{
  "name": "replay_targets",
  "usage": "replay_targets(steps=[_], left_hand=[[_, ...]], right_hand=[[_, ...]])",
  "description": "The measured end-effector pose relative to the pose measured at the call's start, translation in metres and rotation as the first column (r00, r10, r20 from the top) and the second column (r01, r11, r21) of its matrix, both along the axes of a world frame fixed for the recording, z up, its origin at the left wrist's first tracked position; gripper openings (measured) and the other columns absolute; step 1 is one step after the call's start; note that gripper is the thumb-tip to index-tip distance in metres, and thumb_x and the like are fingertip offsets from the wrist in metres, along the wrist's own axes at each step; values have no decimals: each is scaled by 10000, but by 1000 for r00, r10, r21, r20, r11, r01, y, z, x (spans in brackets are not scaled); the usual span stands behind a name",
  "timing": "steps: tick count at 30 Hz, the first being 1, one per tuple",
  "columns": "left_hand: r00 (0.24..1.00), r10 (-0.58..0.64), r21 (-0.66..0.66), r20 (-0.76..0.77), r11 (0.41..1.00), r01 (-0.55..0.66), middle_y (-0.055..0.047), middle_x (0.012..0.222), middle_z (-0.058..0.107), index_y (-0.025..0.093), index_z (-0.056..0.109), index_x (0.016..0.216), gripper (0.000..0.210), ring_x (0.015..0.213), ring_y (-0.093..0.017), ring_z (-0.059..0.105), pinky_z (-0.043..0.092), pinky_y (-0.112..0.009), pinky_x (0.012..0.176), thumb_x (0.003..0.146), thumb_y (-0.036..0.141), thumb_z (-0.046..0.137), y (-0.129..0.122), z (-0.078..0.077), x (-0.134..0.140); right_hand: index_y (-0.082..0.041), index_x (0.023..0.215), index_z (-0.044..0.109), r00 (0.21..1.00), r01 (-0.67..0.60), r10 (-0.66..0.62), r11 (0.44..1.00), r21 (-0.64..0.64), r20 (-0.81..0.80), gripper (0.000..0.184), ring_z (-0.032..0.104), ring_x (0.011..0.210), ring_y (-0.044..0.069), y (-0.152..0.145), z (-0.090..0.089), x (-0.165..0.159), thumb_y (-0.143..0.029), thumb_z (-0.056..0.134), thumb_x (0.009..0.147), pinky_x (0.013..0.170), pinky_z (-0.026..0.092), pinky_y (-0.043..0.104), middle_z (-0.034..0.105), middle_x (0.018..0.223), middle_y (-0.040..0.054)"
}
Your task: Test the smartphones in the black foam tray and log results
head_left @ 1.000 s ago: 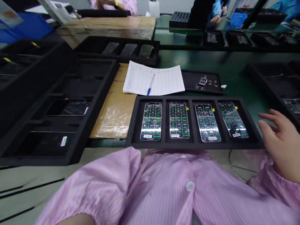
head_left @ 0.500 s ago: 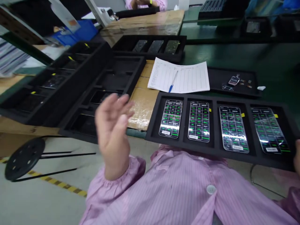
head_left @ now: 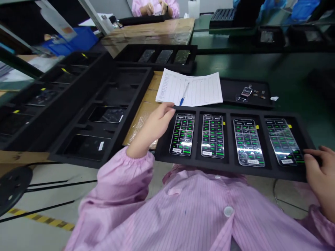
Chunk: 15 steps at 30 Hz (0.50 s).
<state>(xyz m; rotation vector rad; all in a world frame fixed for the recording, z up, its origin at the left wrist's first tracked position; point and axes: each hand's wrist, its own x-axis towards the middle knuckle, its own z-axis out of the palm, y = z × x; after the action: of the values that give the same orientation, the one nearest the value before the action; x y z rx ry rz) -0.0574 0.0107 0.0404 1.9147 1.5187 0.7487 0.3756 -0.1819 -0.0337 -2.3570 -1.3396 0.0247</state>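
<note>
A black foam tray [head_left: 227, 164] lies in front of me, with several lit smartphones in its compartments, the leftmost phone [head_left: 182, 135] among them. Their screens show grids of green text, and some have yellow tabs beside them. My left hand [head_left: 154, 125] is at the tray's upper left corner, thumb and fingers apart; whether it touches the rim I cannot tell. At the other end, my right hand [head_left: 320, 170] grips the tray's right edge. Above the tray lies a stack of printed sheets [head_left: 204, 91] with a blue pen [head_left: 184, 94] on it.
To the left stand a black tray with dark phones [head_left: 107, 114] and a taller black tray [head_left: 86, 83]. A shallow tray [head_left: 232, 87] holds small parts. Farther back sits another phone tray [head_left: 125, 55]. Across the bench are a co-worker's hands [head_left: 154, 8]. A stool [head_left: 15, 188] stands lower left.
My left hand has moved right, from the air beside the left trays to the left end of the phone tray. The view has shifted, bringing more of my right hand into sight.
</note>
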Motion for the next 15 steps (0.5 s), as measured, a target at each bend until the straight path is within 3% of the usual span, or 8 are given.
replay_targets(steps=[5,10,15], left_hand=[[943,-138,39,-303,987,157,-151,1209,721,163,596,1293,436,1162,-326,655,476,-513,1051,958,341,380,34,-14,30],[897,-147,119,-417,970,214,-153,1124,742,203,616,1259,477,1052,-387,701,520,-589,961,945,448,354,44,-35,41],[897,-79,170,-434,971,168,-105,838,713,266,646,1205,468,1055,-473,698,503,-679,907,918,486,349,50,-41,41]], right_hand=[[-234,1123,695,1000,-12,12,999,38,-12,500,417,1461,351,5,-1,-6,-527,345,920,1190,368,515,516,1470,247],[-154,1130,707,992,-37,49,995,97,-116,509,445,1440,362,8,-2,-12,-457,349,930,1194,340,560,466,1532,223],[-217,1022,741,960,0,32,994,113,-278,406,403,1471,290,16,5,-5,-403,392,928,1230,283,511,643,1368,129]])
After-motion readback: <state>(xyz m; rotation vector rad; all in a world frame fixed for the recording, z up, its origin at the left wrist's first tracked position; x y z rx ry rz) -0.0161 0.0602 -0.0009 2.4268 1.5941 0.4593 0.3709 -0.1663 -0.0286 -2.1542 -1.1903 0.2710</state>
